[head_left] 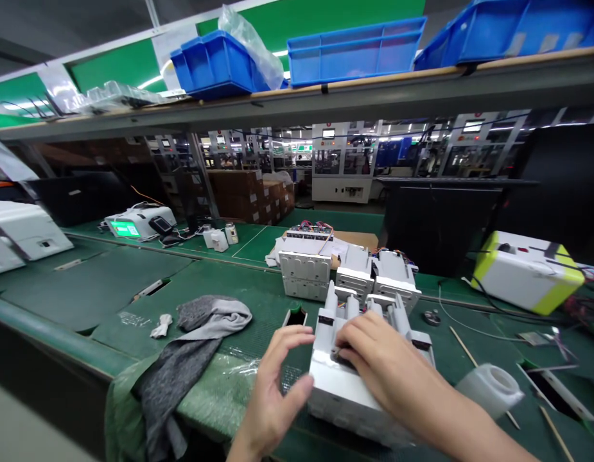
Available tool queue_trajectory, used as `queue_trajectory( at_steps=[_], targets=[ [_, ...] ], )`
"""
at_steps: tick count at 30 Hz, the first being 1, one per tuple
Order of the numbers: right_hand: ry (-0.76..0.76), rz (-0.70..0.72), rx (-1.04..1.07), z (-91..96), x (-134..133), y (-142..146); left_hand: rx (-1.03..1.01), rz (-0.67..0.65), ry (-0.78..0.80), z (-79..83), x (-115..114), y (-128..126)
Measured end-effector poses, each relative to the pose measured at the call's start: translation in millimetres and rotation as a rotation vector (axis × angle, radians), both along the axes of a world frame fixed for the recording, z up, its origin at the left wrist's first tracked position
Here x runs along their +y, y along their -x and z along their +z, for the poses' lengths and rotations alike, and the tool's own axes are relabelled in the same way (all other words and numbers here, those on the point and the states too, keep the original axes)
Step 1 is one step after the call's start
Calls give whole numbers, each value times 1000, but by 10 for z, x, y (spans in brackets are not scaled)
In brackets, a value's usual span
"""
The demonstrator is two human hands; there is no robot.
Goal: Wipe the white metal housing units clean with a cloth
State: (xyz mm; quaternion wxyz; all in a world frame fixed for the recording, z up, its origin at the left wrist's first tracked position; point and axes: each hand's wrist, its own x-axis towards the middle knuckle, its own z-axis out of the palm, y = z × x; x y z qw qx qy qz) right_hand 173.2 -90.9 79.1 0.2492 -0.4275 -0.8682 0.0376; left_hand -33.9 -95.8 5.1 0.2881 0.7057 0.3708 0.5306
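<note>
A white plastic unit lies on the green bench in front of me. My left hand cups its left side, thumb and fingers curved against the casing. On top of it rests my right hand, fingers bent and pressing into a dark slot near the unit's upper face. Whether those fingers pinch a small part is hidden. Behind it stand three similar white units with coloured wires.
A grey cloth and a small white scrap lie at left. A white cup-like roll and thin sticks lie at right, a white and yellow device farther back. Blue bins sit on the shelf above.
</note>
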Motion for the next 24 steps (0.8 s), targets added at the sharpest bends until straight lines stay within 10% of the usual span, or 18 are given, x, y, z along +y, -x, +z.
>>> queue_trajectory(
  at_steps=[11,21,24],
  targets=[
    [-236,-256,55,-274,-644,-956,-71,-41,-188,-424,116,-564],
    [-219,-113,160,-169,-319,124,-62,47,-347,-489,133,-629],
    [-229,-146,165,-220,-346,59,6,61,-406,-482,131,-592]
  ],
)
